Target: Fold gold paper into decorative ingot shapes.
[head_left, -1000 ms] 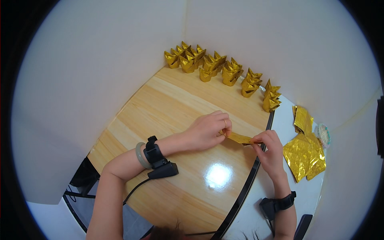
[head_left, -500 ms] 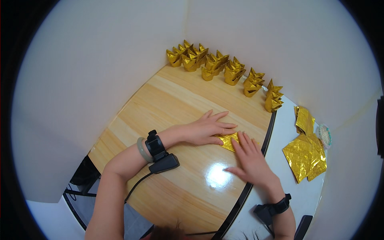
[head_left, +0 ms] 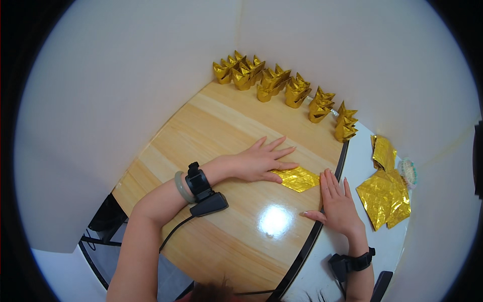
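A folded piece of gold foil paper [head_left: 299, 179] lies flat on the wooden table, its ends pointed. My left hand [head_left: 259, 160] rests on the table at the paper's left end, fingers spread, thumb and little-side fingers framing the tip. At the paper's right end is my right hand [head_left: 338, 204], laid flat with fingers stretched out and thumb apart, fingertips touching or close to the right tip. Neither hand grips anything.
Several folded gold paper ingots [head_left: 298, 90] stand in rows along the table's far edge. Loose gold foil sheets [head_left: 377, 194] lie on the white surface at right, beside a small round clear container [head_left: 408, 172]. A black strip [head_left: 302, 254] edges the wooden table [head_left: 226, 241]. White walls close in the back.
My right hand has slid rightward off the paper's middle to its right end, uncovering more gold foil. My left hand stays almost where it was.
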`<state>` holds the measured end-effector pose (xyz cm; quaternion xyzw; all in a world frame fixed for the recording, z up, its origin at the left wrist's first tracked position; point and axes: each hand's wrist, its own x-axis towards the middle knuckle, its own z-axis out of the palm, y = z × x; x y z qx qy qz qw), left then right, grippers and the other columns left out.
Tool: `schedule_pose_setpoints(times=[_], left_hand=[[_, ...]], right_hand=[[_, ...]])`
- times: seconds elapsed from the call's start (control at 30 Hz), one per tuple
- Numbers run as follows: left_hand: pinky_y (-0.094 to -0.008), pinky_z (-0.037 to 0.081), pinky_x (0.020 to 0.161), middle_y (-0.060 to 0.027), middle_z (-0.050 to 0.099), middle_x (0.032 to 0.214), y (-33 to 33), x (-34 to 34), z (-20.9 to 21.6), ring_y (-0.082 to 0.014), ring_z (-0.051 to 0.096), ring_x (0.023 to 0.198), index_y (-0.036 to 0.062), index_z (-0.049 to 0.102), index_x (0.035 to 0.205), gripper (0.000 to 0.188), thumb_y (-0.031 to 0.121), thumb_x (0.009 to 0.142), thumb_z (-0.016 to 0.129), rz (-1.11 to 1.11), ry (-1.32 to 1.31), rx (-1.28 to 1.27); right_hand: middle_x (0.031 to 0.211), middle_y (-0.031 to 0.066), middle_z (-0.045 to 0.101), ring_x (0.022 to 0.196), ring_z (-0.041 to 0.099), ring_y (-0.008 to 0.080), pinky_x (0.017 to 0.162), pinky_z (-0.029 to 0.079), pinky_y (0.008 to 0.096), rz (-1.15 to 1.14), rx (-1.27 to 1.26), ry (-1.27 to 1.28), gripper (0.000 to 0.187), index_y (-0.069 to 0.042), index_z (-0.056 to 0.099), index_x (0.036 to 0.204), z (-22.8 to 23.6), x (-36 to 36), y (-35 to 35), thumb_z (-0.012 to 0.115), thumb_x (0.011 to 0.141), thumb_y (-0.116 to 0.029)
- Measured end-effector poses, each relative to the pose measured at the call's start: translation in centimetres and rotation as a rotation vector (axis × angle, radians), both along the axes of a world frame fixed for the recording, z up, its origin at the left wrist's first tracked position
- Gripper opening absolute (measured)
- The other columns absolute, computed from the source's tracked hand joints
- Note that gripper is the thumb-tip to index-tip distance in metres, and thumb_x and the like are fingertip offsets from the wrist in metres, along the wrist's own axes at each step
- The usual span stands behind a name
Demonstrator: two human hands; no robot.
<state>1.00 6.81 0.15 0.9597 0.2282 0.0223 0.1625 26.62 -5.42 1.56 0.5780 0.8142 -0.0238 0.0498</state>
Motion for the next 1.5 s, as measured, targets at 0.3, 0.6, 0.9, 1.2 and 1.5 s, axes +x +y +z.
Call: schedule_pose_setpoints(times=[0.3,0.6,0.9,1.2,1.5], left_hand=[[-0.0649,0.01,0.107,-0.0103,0.014,0.154,-2.5,-0.4,0.1,-0.0361,0.002,0.143,0.023,0.037,0.142,0.056,0.04,0.091,0.052,-0.024,0.025,0.01],[-0.064,0.012,0.107,-0.0099,0.037,0.145,-4.2,-1.9,1.8,-0.0305,0.012,0.142,0.0168,0.06,0.123,0.048,0.042,0.082,0.063,-0.038,-0.071,0.115],[-0.0417,0.04,0.093,-0.0048,0.059,0.105,-4.0,-1.4,1.4,-0.0261,0.051,0.108,0.0083,0.068,0.094,0.028,0.031,0.077,0.07,-0.013,-0.384,0.181],[-0.035,0.049,0.073,-0.0064,0.055,0.094,-5.5,-0.7,0.5,-0.0232,0.054,0.091,0.0057,0.067,0.09,0.027,0.029,0.077,0.069,-0.044,-0.332,0.026],[-0.0351,0.05,0.069,-0.0089,0.06,0.091,-4.9,-0.7,-0.1,-0.0251,0.059,0.084,0.0046,0.066,0.094,0.022,0.022,0.08,0.066,0.115,-0.382,-0.09]], right_hand=[[0.137,0.0183,0.043,0.133,0.034,0.0296,0.11,0.023,0.0474,0.067,0.348,0.063,0.08,0.002,0.04,0.133,1.8,-2.4,0.1,0.065,0.077,-0.05],[0.102,0.0072,0.057,0.095,0.054,0.0269,0.082,0.048,0.0356,0.235,0.147,0.488,0.041,-0.006,0.057,0.103,0.7,-3.5,0.3,0.075,0.073,-0.027],[0.094,0.0036,0.06,0.091,0.058,0.0218,0.07,0.052,0.0336,0.264,0.196,0.381,0.026,-0.01,0.065,0.094,1.2,-4.0,0.1,0.072,0.072,-0.023],[0.084,0.0059,0.062,0.082,0.06,0.0224,0.064,0.052,0.0329,0.342,0.276,0.405,0.027,-0.007,0.065,0.091,1.3,-3.9,0.5,0.071,0.067,-0.018],[0.085,0.0093,0.063,0.074,0.064,0.0244,0.062,0.052,0.0323,0.127,0.243,0.595,0.016,-0.006,0.063,0.096,0.0,-3.7,1.0,0.064,0.081,-0.01]])
